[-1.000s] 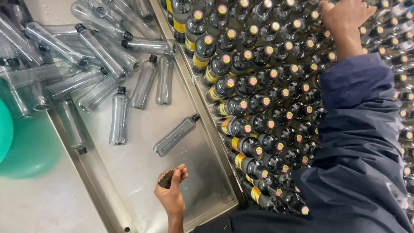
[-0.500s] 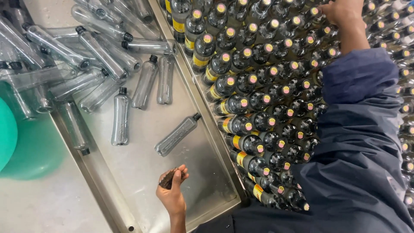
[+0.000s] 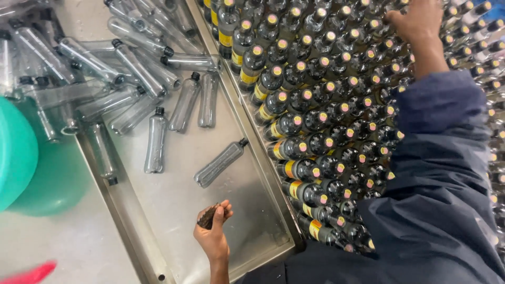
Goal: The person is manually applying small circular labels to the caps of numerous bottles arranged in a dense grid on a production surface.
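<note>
A dense block of filled dark bottles (image 3: 326,131) with yellow labels and pink-dotted caps stands upright over the right half of the view, packed cap to cap. Beside it runs a long shallow steel tray (image 3: 173,221) on the pale surface (image 3: 63,252), holding empty clear bottles (image 3: 131,79) that lie on their sides, heaped at the far end; one clear bottle (image 3: 221,163) lies alone nearer the person. A green tub (image 3: 21,158) sits at the left edge. The right hand (image 3: 418,23), in a dark blue sleeve (image 3: 442,173), reaches far into the block, its fingers curled down over the caps; whether they grip one cannot be told. The left hand (image 3: 213,236) hovers over the tray's near end, fingers closed on a small dark ridged object (image 3: 208,216). To my eye, lifting straight up there would spare the neighbouring bottles.
</note>
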